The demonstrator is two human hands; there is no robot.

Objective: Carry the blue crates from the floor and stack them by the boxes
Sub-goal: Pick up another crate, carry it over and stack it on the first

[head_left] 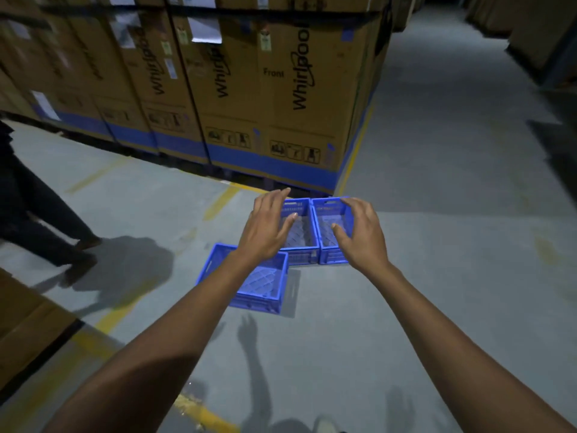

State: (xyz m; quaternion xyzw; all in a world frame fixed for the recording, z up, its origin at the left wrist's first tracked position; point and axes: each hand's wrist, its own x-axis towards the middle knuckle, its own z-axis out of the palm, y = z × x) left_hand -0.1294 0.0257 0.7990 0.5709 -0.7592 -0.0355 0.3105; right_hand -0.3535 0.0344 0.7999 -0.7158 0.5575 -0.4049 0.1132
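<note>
Left hand [268, 228]: grip wide, fingers spread and empty, held out in the air over the near-left part of the middle crate.
Right hand [362, 234]: grip wide too, fingers curled and holding nothing, over the right crate.
Right crate [329, 228]: on the floor [437, 276] at the corner of the cardboard boxes [281, 89], empty, long axis running near to far.
Middle crate [301, 234]: touching the right crate's left wall, same direction, also empty.
Near crate [265, 285]: on the floor to the near left of the pair, turned at a slant, partly under the left forearm.
Key relation: both far crates lie below and just beyond the open hands; the left hand is nearer the middle crate, the right hand nearer the right one. Whether the fingers touch any rim cannot be told.
Likely step: reaching down for a crate, none lifted yet.
Bystander: another person's legs [46, 220] at far left, well apart from the crates.
</note>
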